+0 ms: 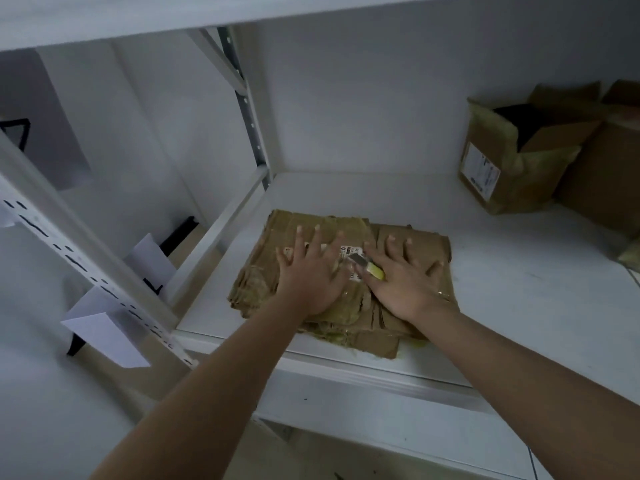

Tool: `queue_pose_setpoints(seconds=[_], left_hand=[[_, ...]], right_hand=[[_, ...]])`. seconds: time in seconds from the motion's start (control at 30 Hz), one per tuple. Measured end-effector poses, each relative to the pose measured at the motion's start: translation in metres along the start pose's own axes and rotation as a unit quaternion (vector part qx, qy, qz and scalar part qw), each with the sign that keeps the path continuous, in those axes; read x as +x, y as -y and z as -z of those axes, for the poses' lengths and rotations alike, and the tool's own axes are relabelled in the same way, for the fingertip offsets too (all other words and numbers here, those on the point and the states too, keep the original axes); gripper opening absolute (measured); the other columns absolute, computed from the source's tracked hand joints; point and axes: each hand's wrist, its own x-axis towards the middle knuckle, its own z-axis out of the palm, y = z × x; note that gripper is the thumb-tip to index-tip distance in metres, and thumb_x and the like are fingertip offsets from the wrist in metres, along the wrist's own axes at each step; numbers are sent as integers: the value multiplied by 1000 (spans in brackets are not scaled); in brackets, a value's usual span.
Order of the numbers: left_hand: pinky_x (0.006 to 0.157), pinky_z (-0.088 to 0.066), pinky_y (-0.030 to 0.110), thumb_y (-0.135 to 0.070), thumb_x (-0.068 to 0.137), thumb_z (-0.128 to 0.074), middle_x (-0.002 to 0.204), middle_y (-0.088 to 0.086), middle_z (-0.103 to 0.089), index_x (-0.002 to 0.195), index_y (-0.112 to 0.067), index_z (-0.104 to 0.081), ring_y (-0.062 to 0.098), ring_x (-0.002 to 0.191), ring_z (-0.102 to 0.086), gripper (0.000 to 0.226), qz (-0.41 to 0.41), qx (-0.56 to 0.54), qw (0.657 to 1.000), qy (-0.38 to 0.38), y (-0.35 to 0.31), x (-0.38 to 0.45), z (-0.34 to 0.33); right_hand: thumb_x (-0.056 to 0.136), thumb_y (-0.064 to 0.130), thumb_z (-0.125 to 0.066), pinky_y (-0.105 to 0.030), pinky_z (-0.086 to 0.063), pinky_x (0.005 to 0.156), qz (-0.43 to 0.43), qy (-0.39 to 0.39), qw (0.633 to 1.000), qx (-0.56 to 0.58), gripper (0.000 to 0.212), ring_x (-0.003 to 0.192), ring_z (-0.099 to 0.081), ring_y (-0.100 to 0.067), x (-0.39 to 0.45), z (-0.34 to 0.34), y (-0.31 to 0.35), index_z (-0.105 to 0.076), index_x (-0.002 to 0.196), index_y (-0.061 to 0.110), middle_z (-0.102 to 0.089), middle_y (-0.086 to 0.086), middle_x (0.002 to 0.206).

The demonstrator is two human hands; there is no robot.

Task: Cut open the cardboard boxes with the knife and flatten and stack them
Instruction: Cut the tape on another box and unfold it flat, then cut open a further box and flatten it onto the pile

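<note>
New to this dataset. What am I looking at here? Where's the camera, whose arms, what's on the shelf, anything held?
There is no robot. A person wears one wide-angle camera on the head, looking forward and down, so both bare arms reach in from the bottom of the picture.

The surface is a white metal shelf in a rack. On it lies a stack of flattened cardboard, with a shipping label on the top sheet. The left hand presses flat on the stack, fingers spread. The right hand also presses down with fingers spread, and a yellow-handled knife lies pinned under its index finger, blade pointing towards the left hand.

At the back right stand boxes not yet flattened: an open cardboard box with a label on its side, and another beside it.
</note>
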Motion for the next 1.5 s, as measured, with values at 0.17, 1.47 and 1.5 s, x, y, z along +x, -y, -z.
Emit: queue_pose_setpoints(seconds=[0.17, 1.47, 1.5], left_hand=[[113, -2, 64, -62, 93, -10, 162, 1, 9, 149, -45, 8, 31, 147, 13, 61, 9, 30, 999, -8, 3, -3, -29], [115, -27, 42, -27, 94, -55, 161, 11, 3, 144, -15, -40, 27, 149, -1, 54, -202, -40, 976, -66, -265, 118, 60], [115, -26, 44, -25, 93, -55, 161, 11, 6, 138, -13, -47, 28, 148, 4, 47, -193, -25, 977, -88, -275, 130, 60]], right_hand=[[90, 68, -21, -69, 3, 108, 11, 1, 999, -30, 63, 145, 20, -22, -1, -18, -8, 3, 146, 50, 15, 7, 159], [99, 29, -37, -42, -42, 97, -212, -172, 946, 178, 31, 112, -52, -39, -41, 102, -266, -55, 121, 17, -59, -19, 120], [99, 28, -37, -42, -39, 101, -200, -162, 951, 174, 35, 118, -48, -39, -40, 104, -276, -51, 130, 19, -55, -18, 128]])
